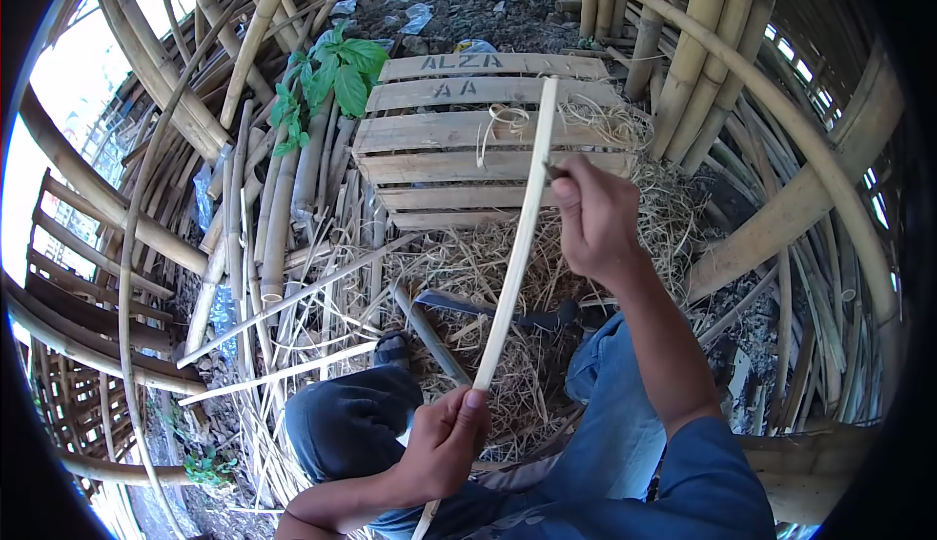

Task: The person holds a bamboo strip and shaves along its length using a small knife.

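A long pale bamboo strip [517,257] runs upward from my lap, slightly bowed. My left hand [449,440] is closed around its lower part, with the thumb along it; the tail end passes below the fist. Beside the strip's upper part, my right hand [600,213] is closed on a small dark knife-like tool [556,169]. Its tip meets the strip's right edge, and most of it is hidden in the fist. A thin curl of shaving [508,122] shows by the strip's upper end.
A slatted wooden crate [420,130] stands ahead, with shavings [449,267] heaped around it. On the ground between my legs lie a machete [454,303] and a bamboo piece [427,330]. Bamboo poles [278,238] and a leafy plant [342,67] are left; thick bamboo posts [781,223] stand right.
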